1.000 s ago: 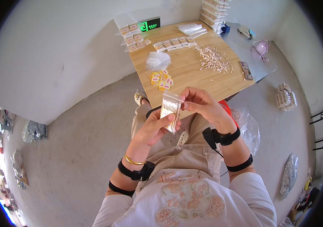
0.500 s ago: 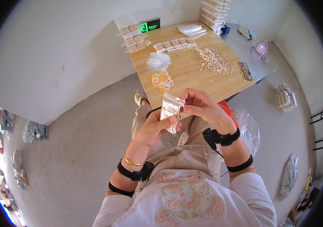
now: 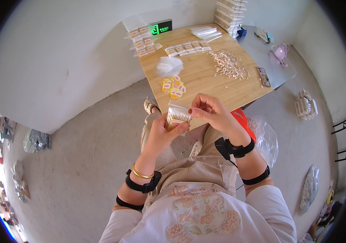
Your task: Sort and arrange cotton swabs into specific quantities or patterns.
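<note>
My left hand [image 3: 163, 131] holds a small clear zip bag of cotton swabs [image 3: 178, 114] upright over the table's near edge, thumb across its lower front. A yellow and white card shows inside the bag, below the swab tips. At the bag's upper right edge, the thumb and bent fingers of my right hand [image 3: 208, 110] are pinched together. Just beyond lie a heap of yellow cards [image 3: 173, 86] and a stack of clear empty bags [image 3: 169, 66]. A loose pile of cotton swabs [image 3: 229, 64] spreads over the right side of the table.
On the wooden table [image 3: 199, 89] are a row of filled bags [image 3: 188, 47], flat clear bags [image 3: 205, 32] and a phone [image 3: 263, 77]. Filled packs [image 3: 142, 41] are stacked at the far left corner. A tall stack of packs [image 3: 229, 18] and a pink jug [image 3: 280, 52] stand behind.
Both hands have shifted slightly left. The bag has turned so that its front faces me, showing the swabs and card more plainly. My right fingers stay at its upper right edge.
</note>
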